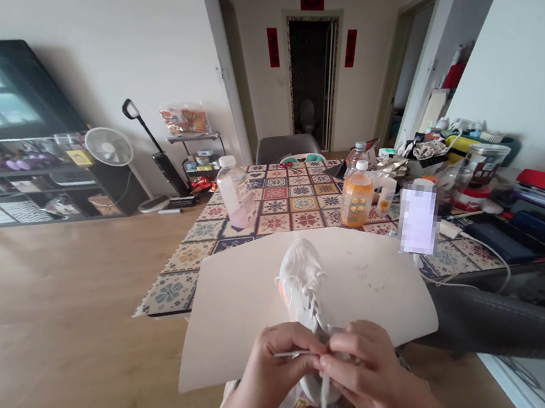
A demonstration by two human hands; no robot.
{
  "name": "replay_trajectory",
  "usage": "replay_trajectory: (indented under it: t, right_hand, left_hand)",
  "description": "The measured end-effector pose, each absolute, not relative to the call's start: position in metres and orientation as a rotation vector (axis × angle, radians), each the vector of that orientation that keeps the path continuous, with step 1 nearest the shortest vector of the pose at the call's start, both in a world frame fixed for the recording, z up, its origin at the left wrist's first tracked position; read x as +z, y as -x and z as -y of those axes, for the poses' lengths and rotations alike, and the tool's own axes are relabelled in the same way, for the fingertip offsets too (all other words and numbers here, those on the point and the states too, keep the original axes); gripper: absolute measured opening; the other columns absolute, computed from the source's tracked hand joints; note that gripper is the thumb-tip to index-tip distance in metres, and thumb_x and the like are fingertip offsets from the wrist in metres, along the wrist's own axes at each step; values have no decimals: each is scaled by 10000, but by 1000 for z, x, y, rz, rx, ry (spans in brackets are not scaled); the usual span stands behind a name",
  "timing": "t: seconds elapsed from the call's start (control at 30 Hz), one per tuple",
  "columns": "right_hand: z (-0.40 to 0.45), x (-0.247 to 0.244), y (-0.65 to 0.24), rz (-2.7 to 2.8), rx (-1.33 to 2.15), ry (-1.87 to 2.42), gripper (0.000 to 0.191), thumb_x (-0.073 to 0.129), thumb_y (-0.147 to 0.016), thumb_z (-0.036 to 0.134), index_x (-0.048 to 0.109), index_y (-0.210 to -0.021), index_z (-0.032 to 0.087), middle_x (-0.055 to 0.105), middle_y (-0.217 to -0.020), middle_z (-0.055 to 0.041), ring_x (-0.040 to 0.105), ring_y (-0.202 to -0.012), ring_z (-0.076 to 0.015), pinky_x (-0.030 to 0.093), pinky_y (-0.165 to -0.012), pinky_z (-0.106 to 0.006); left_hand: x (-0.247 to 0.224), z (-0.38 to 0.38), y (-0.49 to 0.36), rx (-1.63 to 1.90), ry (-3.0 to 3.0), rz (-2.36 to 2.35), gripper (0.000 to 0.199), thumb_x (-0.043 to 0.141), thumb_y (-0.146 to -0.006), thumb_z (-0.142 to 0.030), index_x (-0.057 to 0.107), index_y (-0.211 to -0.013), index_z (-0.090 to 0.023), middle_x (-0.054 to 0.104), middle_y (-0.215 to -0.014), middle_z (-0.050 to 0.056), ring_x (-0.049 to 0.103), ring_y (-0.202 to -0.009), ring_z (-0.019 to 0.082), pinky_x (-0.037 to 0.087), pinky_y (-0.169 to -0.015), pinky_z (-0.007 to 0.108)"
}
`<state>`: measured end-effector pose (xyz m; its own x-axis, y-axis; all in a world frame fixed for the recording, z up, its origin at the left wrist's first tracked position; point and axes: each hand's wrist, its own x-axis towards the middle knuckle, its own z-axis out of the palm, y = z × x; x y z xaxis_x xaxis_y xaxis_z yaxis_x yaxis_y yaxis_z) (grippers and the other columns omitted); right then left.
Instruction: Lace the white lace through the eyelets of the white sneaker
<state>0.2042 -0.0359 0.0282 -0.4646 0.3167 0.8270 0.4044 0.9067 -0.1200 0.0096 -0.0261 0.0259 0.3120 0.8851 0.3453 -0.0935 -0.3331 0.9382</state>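
Observation:
A white sneaker (300,270) rests on a large white sheet of paper (235,305), its toe pointing away from me and its heel at the near edge. Both hands meet over the shoe's opening. My left hand (284,354) pinches a white shoelace (324,402) between thumb and forefinger. Right against it, my right hand (364,367) is closed on the lace too, its fingertips touching the left ones. One lace end hangs down below the fingers. The hands hide most of the shoe's heel part.
The sheet lies over a patterned tablecloth (177,291). Beyond it stand a clear bottle with pinkish liquid (236,196), an orange drink bottle (357,198) and an upright phone (418,218) with a white cable (509,259). Tablets, papers and jars crowd the right side.

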Motion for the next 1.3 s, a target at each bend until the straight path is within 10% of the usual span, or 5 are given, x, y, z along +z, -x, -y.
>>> replay_trajectory:
  t: [0.23, 0.43, 0.73, 0.93, 1.3]
  right_hand:
    - [30, 24, -210, 1509, 814, 432, 134, 591, -989, 327, 633, -891, 246, 685, -973, -55, 588, -1122, -228, 476, -982, -369]
    - [10, 22, -225, 1030, 1459, 184, 231, 664, -929, 401, 580, -778, 249, 393, -530, 74, 394, -464, -109, 490, -610, -262]
    - [-11, 4, -274, 1571, 1481, 334, 549, 630, -832, 671, 398, -613, 224, 291, -487, 101, 185, -361, -58, 219, -397, -221]
    - [-12, 11, -258, 1886, 1378, 607, 475, 555, -979, 490, 522, -624, 175, 465, -611, 29, 412, -563, -113, 313, -560, -251]
    - [1, 22, -237, 2149, 1092, 1194, 73, 584, -939, 226, 580, -872, 198, 593, -796, 23, 533, -718, -142, 378, -651, -227]
  left_hand:
    - [20, 5, 7, 1386, -1024, -501, 157, 831, -778, -276, 734, -703, -177, 763, -709, 17, 691, -648, 104, 548, -618, 151]
    - [18, -10, 36, 1405, -556, -65, 188, 794, -800, -104, 617, -809, -165, 615, -566, -88, 608, -521, 39, 538, -587, 110]
    - [-1, -22, 74, 1208, -994, -414, 223, 713, -885, -302, 555, -776, -188, 360, -481, -107, 172, -407, 54, 242, -410, 139]
    - [-1, -15, 63, 825, -1460, -884, 398, 522, -941, -556, 608, -970, -168, 283, -418, -130, 184, -383, 73, 158, -434, 198]
    - [13, -6, 45, 365, -1874, -1148, 221, 499, -923, -272, 661, -809, -173, 472, -554, -59, 487, -513, 118, 377, -549, 221]
